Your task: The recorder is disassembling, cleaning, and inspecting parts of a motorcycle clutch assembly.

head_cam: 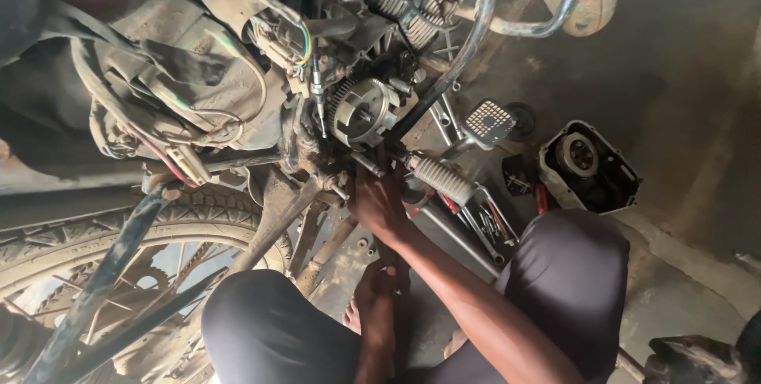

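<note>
Head view: right hand (379,203) pressed against the greasy engine underside, just below the round, toothed metal clutch drum (366,110); fingers curled, possibly around a small part, cannot tell. Left hand (376,293) lower, between the knees, grip hidden. Ribbed rubber footpeg (444,178) just beside the right hand. Black engine cover (588,166) lies on the dusty concrete floor (682,75).

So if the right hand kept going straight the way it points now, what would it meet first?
The right hand points up toward the engine. First in its line looks to be the round metal clutch assembly just above the fingers, though depth is hard to judge here.
</note>
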